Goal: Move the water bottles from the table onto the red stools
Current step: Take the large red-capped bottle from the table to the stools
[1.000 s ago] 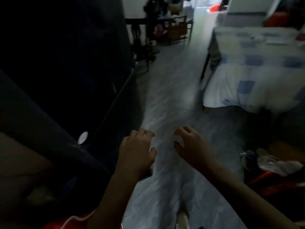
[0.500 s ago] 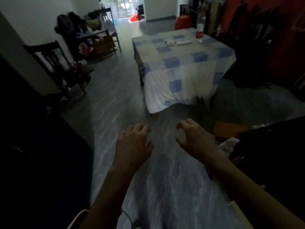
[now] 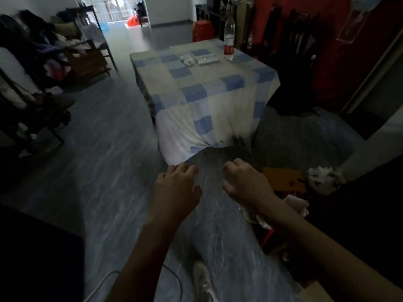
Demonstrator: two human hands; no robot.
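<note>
One clear water bottle [image 3: 229, 39] with a red label stands upright at the far right corner of the table [image 3: 202, 83], which is draped in a blue-and-white checked cloth. A red stool [image 3: 202, 31] sits on the floor just beyond the table's far edge. My left hand [image 3: 175, 189] and my right hand [image 3: 245, 182] hover side by side over the grey floor, short of the table's near edge. Both hold nothing, fingers loosely curled and apart.
A white box [image 3: 207, 59] and crumpled white paper [image 3: 188, 59] lie on the table. Dark wooden chairs with clothes [image 3: 65, 53] line the left wall. Clutter, a cardboard box [image 3: 283, 178] and white bags [image 3: 325, 177] crowd the floor at right. My shoe [image 3: 202, 282] shows below.
The view has swung from a dark object at left to face the table, which now looks nearer. Both hands stay held out in front, empty.
</note>
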